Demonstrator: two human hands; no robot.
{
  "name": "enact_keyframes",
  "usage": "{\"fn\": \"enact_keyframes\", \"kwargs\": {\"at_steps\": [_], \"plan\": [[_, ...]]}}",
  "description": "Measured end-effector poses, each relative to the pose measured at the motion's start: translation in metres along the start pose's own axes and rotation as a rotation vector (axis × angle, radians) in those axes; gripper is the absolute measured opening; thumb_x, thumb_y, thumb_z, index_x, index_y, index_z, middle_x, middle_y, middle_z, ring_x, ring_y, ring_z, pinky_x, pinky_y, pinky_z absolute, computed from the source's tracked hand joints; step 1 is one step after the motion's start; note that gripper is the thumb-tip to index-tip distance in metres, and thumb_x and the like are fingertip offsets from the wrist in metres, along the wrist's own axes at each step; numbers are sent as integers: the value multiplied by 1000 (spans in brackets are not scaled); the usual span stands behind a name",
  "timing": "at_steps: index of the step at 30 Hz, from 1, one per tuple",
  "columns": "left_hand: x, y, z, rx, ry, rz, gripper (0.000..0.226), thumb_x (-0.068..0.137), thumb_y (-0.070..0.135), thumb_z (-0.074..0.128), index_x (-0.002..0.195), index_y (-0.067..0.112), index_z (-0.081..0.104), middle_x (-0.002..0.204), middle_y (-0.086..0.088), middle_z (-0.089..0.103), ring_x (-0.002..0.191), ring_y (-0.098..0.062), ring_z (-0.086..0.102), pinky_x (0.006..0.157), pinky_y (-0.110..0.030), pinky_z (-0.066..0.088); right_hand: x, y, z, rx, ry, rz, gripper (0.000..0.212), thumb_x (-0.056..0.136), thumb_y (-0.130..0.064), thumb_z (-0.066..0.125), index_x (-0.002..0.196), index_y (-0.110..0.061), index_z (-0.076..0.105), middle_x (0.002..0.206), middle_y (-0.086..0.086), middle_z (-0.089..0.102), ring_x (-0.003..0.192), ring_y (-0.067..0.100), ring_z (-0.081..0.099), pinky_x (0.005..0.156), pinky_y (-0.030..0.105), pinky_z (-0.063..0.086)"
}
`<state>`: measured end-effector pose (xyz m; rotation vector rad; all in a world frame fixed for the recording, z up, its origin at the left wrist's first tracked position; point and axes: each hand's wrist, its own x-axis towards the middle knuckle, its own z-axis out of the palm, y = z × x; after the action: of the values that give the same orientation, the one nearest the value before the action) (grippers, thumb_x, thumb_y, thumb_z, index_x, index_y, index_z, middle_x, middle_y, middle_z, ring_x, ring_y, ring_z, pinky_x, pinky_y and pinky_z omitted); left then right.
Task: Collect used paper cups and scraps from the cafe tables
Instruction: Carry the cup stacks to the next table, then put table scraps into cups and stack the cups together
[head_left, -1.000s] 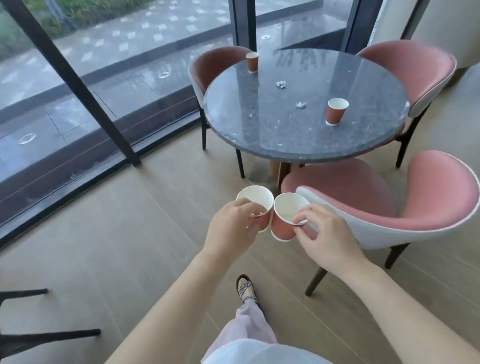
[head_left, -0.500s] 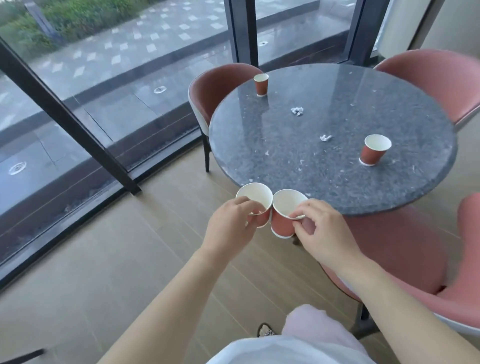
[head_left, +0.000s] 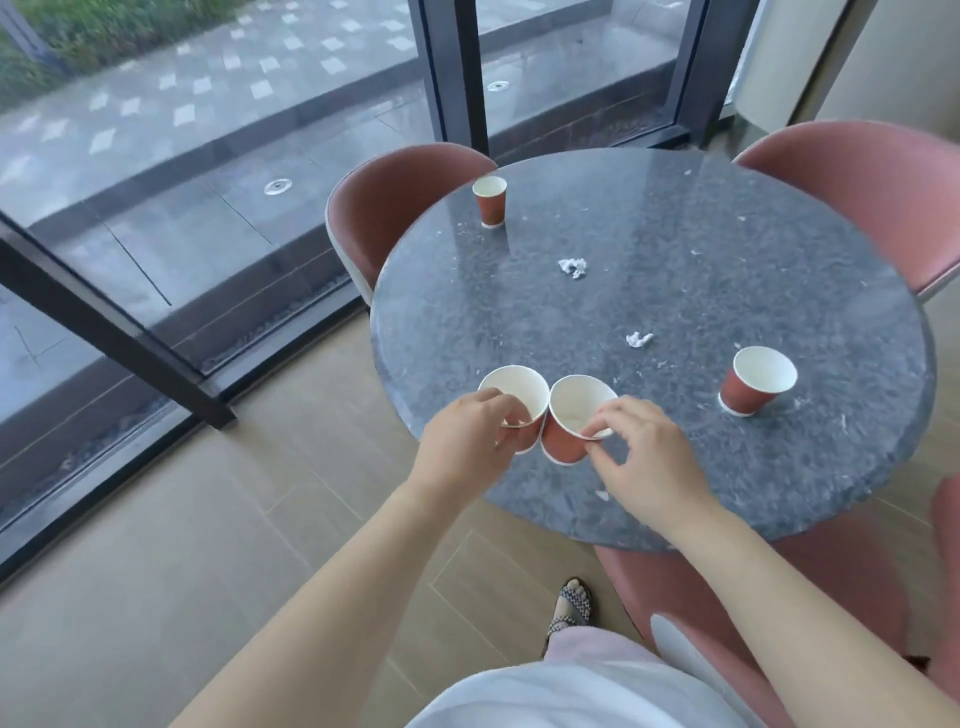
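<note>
Red left cup (head_left: 511, 389) gripped by left hand (head_left: 462, 452), right cup (head_left: 576, 405) rim-pinched by right hand (head_left: 654, 462), touching over table (head_left: 727, 291) edge; I'd nest them, freeing a hand for far cup (head_left: 489, 200), side cup (head_left: 758, 380), scraps (head_left: 572, 267).

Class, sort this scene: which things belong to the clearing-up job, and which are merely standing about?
Job: left cup, held by left hand; right cup, pinched by right hand; far cup; side cup; far scrap; near scrap.
Just there: table; pink chairs; window.
</note>
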<state>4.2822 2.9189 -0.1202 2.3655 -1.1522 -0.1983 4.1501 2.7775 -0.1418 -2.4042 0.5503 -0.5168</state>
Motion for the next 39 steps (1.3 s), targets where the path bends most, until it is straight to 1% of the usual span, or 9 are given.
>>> {"fn": "enact_keyframes", "kwargs": {"at_steps": [2,7,11,16,24,30,33,36,39], "plan": [[34,-3,11,24,-44,-9,15,81,13,60,93,18,66,98,4,66,92,-19,59,72,-35,50,26,19,-2,-13,-15,15,14,72,1,70,77,-12,67,84,0,63,87,22,56,73,14,32],[103,-5,44,90,-149,-67,12,85,19,58,95,17,64,102,2,64,96,-22,58,72,-32,49,78,66,3,-122,-113,70,13,76,-3,62,83,-12,68,92,-2,65,94,22,53,72,26,40],[138,1,66,122,-184,-68,12,85,18,56,95,19,63,102,4,63,95,-22,58,69,-32,49,103,94,6,-145,-176,108,10,78,-7,61,83,-13,67,93,-2,64,94,22,52,68,26,37],[162,-8,84,213,-269,-24,18,86,17,54,101,21,61,106,5,61,102,-20,53,68,-29,46,115,116,18,-183,-205,184,9,79,-9,59,85,-14,64,97,-4,63,97,21,51,65,24,28],[188,-27,96,249,-321,22,17,87,18,52,102,21,59,106,5,60,103,-19,53,66,-31,45,128,121,38,-241,-180,259,12,80,-9,55,88,-15,63,98,-3,64,96,22,51,67,26,28],[203,-35,101,193,-335,8,12,89,22,54,99,21,60,104,4,61,101,-20,54,67,-34,49,138,129,41,-272,-207,320,20,82,-6,51,95,-17,62,102,-2,60,98,20,48,64,25,33],[204,-43,105,196,-336,14,15,87,16,55,98,24,61,104,6,60,102,-19,53,66,-32,47,140,128,41,-257,-215,322,15,84,-18,56,97,-20,62,104,-5,59,100,18,47,64,26,38],[206,-48,108,151,-313,38,14,84,27,61,98,27,60,105,10,59,103,-16,53,66,-30,47,144,127,37,-220,-156,328,15,81,-33,62,92,-22,62,100,-9,59,96,17,49,63,27,39],[211,-49,108,116,-270,63,22,81,45,61,97,31,57,99,15,59,97,-11,52,64,-26,44,153,130,32,-182,-82,325,11,83,-28,59,92,-22,60,97,-7,59,97,19,51,63,27,38]]}}
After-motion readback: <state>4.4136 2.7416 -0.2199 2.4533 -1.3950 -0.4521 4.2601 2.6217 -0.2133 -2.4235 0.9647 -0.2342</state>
